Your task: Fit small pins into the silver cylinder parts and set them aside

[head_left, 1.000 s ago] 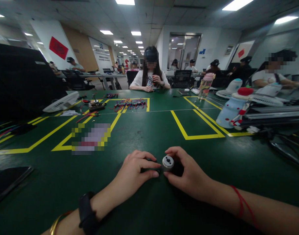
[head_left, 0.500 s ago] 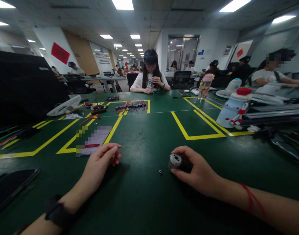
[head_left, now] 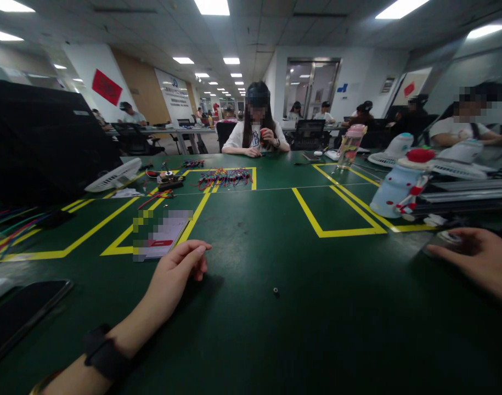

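At the right edge, my right hand [head_left: 481, 263] grips a small silver motor [head_left: 444, 241] between thumb and fingers, blurred by motion. It is close to the table top; whether the motor touches the table I cannot tell. My left hand [head_left: 182, 269] rests on the table at centre left, fingers loosely curled and thumb against the index finger, with nothing seen in it. Just beyond its knuckles lies a phone [head_left: 168, 236] with a lit, partly blurred screen. A tiny metal ring-shaped part [head_left: 276, 291] lies alone on the green table [head_left: 242, 340] between my hands.
Wire bundles [head_left: 226, 177] lie further back. A blue bottle with a red top [head_left: 393, 192], a pink-lidded bottle [head_left: 351, 145] and metal rails [head_left: 473, 189] stand or lie on the right. A dark phone [head_left: 24, 312] is at near left. A person [head_left: 257, 126] sits opposite.
My right hand has carried the motor from the middle of the table out to the right. My left hand stays in place, and the tiny metal part still lies there. The view has shifted slightly.
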{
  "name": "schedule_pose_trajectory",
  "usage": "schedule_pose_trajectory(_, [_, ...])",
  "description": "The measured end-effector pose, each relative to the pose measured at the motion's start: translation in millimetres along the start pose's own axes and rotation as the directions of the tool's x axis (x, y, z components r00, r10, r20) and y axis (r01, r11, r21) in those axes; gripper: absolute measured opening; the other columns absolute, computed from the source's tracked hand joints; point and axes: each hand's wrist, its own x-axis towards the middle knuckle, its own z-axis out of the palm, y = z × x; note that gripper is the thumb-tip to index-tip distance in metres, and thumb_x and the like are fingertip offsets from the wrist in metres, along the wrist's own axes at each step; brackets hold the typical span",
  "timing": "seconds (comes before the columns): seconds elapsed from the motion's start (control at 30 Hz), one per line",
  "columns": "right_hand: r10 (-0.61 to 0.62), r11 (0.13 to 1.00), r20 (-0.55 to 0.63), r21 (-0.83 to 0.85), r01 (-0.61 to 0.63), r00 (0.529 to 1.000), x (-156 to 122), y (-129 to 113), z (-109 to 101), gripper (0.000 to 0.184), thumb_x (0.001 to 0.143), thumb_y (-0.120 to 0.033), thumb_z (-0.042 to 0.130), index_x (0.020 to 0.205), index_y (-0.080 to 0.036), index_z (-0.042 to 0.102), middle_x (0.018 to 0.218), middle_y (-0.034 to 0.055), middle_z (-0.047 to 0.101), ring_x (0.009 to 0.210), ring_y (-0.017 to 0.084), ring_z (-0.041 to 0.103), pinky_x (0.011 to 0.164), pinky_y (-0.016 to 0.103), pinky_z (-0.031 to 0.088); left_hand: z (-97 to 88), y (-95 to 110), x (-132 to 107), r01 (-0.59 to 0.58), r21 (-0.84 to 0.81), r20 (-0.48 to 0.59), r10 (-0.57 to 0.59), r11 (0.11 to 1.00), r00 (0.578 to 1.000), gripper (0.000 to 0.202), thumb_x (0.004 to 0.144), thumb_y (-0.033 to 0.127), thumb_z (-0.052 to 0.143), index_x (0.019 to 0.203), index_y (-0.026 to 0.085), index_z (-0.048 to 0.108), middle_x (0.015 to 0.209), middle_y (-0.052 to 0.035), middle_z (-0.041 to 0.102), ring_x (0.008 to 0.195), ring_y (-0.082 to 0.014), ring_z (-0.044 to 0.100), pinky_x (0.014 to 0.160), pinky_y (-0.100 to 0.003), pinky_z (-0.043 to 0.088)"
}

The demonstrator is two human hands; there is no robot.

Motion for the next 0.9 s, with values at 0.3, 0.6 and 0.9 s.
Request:
schedule_pose_trajectory(0.3, [-0.753, 0.658, 0.136, 0.153, 0.738, 0.643, -89, -123, 23, 0.035, 0.084, -0.050, 0.054, 0.111, -0.028, 0.061, 0.116, 0.0039, 0.059, 0.108, 0.019, 0.054, 0.096, 0.038, 0.043, 1.0, 0, 1, 0.021, 0.020, 0.016, -0.021, 1.000, 1.000, 0.019, 0.086, 0.036, 0.060, 0.092, 0.020, 0.066, 0.065, 0.0017, 0.059, 0.059, -0.0133, 0.054, 0.055, -0.024, 0.044])
schedule_pose_trajectory(0.6, [-0.814, 0.579, 0.409, 0.509, 0.637, 0.413, -149, -232, 63, 0.025, 0.082, -0.048, 0.058, 0.093, -0.029, 0.070, 0.092, 0.0005, 0.060, 0.088, 0.013, 0.053, 0.078, 0.028, 0.043, -0.6, 5, 1, 0.066, -0.238, -0.069, -0.085, 0.969, 0.994, 0.018, 0.079, 0.032, 0.067, 0.088, 0.016, 0.067, 0.064, 0.0012, 0.059, 0.059, -0.0123, 0.051, 0.055, -0.023, 0.041])
schedule_pose_trajectory(0.9, [-0.462, 0.879, -0.045, 0.107, 0.464, 0.886, -63, -128, -7, 0.035, 0.080, -0.050, 0.052, 0.093, -0.020, 0.062, 0.093, 0.0058, 0.062, 0.080, 0.017, 0.055, 0.070, 0.029, 0.042, 1.4, 5, 1, 0.071, -0.184, -0.065, -0.084, 0.980, 0.994, 0.020, 0.079, 0.035, 0.067, 0.088, 0.017, 0.068, 0.066, 0.0011, 0.061, 0.061, -0.0125, 0.054, 0.058, -0.023, 0.043])
